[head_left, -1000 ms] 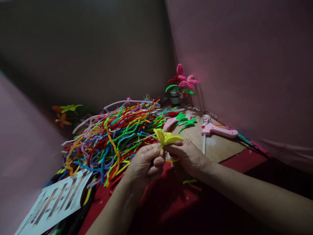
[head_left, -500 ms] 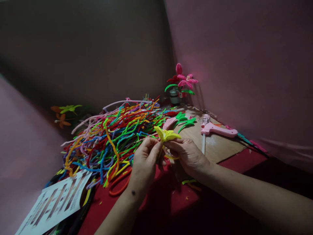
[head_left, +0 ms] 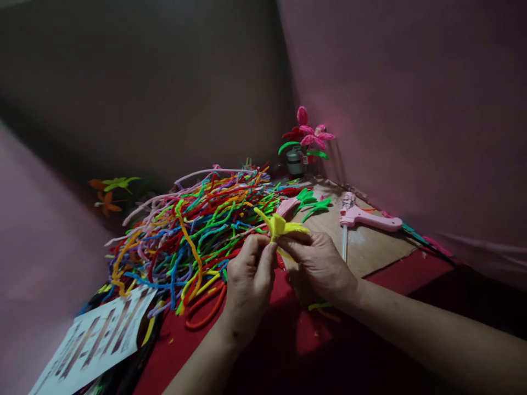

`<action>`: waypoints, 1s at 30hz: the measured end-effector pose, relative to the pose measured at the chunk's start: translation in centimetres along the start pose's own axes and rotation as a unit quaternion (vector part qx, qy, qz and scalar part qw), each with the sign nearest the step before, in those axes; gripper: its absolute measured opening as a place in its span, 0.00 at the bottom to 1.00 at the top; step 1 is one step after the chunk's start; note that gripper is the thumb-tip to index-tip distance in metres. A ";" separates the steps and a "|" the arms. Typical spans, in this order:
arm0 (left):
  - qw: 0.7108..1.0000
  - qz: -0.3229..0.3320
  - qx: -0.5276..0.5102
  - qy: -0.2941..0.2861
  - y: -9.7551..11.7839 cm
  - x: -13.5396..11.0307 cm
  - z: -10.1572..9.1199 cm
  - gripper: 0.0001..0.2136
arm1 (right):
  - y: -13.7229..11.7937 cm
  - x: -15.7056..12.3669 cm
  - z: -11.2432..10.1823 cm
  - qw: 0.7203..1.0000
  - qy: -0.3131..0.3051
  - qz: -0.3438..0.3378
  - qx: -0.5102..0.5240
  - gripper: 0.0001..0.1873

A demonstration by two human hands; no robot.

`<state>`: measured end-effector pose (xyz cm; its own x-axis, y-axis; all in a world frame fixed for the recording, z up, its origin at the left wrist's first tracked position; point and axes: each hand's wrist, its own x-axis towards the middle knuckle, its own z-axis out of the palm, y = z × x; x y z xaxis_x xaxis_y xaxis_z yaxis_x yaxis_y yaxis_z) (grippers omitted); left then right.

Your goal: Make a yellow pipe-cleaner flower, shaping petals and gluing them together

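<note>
A yellow pipe-cleaner flower [head_left: 278, 225] with spread petals is pinched between both hands near the middle of the view. My left hand [head_left: 250, 274] is closed on its base, thumb and fingertips together. My right hand [head_left: 323, 263] grips the flower's right side, under a petal that points right. The undersides of the fingers are hidden, so part of the flower's base does not show. Just behind the flower lies a pale pink petal piece [head_left: 288, 206], and green pipe-cleaner leaves [head_left: 316, 207] are beside it.
A big heap of coloured pipe cleaners [head_left: 214, 219] spreads to the left. On a brown board [head_left: 379, 249] at right rests a pink glue gun [head_left: 370, 219]. Finished pink flowers [head_left: 317, 134] stand in the back corner, orange ones [head_left: 107, 203] at far left. A printed sheet [head_left: 99, 340] lies front left.
The yellow flower has turned in my fingers, so its petals now point differently. My left hand has rolled slightly and shifted a little right. The other things stay put.
</note>
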<state>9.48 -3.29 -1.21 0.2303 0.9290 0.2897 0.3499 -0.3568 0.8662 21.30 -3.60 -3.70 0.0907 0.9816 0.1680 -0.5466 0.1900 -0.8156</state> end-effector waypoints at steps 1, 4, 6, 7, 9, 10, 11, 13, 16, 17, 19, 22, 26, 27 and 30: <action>0.998 -0.035 -0.045 -0.011 0.2 0.0 0.0 0.07 | -0.1 0.0 0.0 1.000 -0.005 -0.006 -0.009 0.11; 0.981 -0.111 -0.155 -0.042 0.8 0.2 -0.1 0.08 | -0.2 0.1 -0.2 0.999 -0.029 -0.004 -0.023 0.09; 0.968 -0.133 -0.202 -0.070 0.9 0.4 -0.3 0.09 | -0.3 0.2 -0.4 0.999 -0.036 0.005 -0.027 0.08; 0.961 -0.138 -0.221 -0.088 0.9 0.6 -0.4 0.10 | -0.4 0.3 -0.5 0.999 -0.037 0.009 -0.028 0.07; 0.949 -0.141 -0.254 -0.125 0.7 0.9 -0.7 0.10 | -0.4 0.5 -0.7 0.999 -0.042 0.023 -0.018 0.06; 0.943 -0.141 -0.268 -0.141 0.4 1.1 -0.8 0.10 | -0.5 0.6 -0.7 0.998 -0.047 0.031 -0.006 0.06; 0.937 -0.140 -0.281 -0.156 0.1 1.3 -0.9 0.09 | -0.5 0.7 -0.7 0.998 -0.053 0.036 0.007 0.06; 0.928 -0.140 -0.297 -0.177 -0.4 1.6 -1.2 0.09 | -0.5 0.9 -0.6 0.997 -0.065 0.037 0.029 0.07; 0.924 -0.145 -0.300 -0.188 -0.9 2.0 -1.6 0.10 | -0.7 1.2 -0.2 0.996 -0.068 0.038 0.035 0.06; 0.925 -0.146 -0.299 -0.182 -0.9 2.1 -1.8 0.10 | -0.8 1.3 0.1 0.996 -0.064 0.044 0.034 0.06; 0.931 -0.143 -0.293 -0.163 -0.6 2.3 -2.1 0.11 | -1.1 1.6 0.7 0.997 -0.051 0.056 0.032 0.07; 0.949 -0.117 -0.271 -0.114 0.1 2.3 -2.4 0.11 | -1.3 2.1 1.6 0.997 -0.041 0.058 0.036 0.09; 0.987 -0.010 -0.155 0.031 -0.1 2.2 -2.6 0.10 | -1.1 3.2 2.8 0.996 -0.049 0.068 0.035 0.13; 0.993 0.032 -0.085 0.072 -0.3 2.2 -2.6 0.09 | -1.0 3.5 3.1 0.996 -0.046 0.064 0.036 0.13; 0.961 0.156 0.179 0.141 -1.0 2.6 -3.0 0.08 | -0.4 4.7 3.9 0.997 -0.045 0.045 0.041 0.13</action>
<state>7.02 -0.24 -0.09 0.1375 0.7438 0.6541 0.6054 -0.5858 0.5389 18.68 0.85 -0.41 -0.0341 0.9884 0.1479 -0.6161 0.0958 -0.7818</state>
